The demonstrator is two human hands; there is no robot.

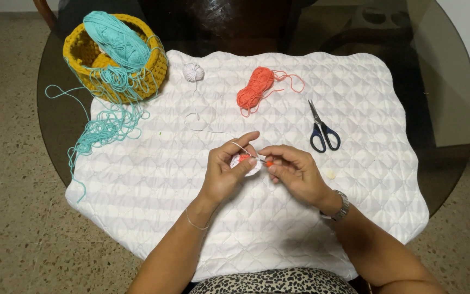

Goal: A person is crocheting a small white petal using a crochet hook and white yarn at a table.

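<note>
A small round white crochet piece with orange stitches sits pinched in the left hand. The right hand, touching it, grips an orange-handled crochet hook. Beyond the hands on the white quilted mat lie black-handled scissors, an orange yarn skein and a small white yarn ball.

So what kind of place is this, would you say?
Probably a home craft spot: a round glass table covered by a white quilted mat, with a yellow crocheted basket of turquoise yarn, an orange skein and scissors.
</note>
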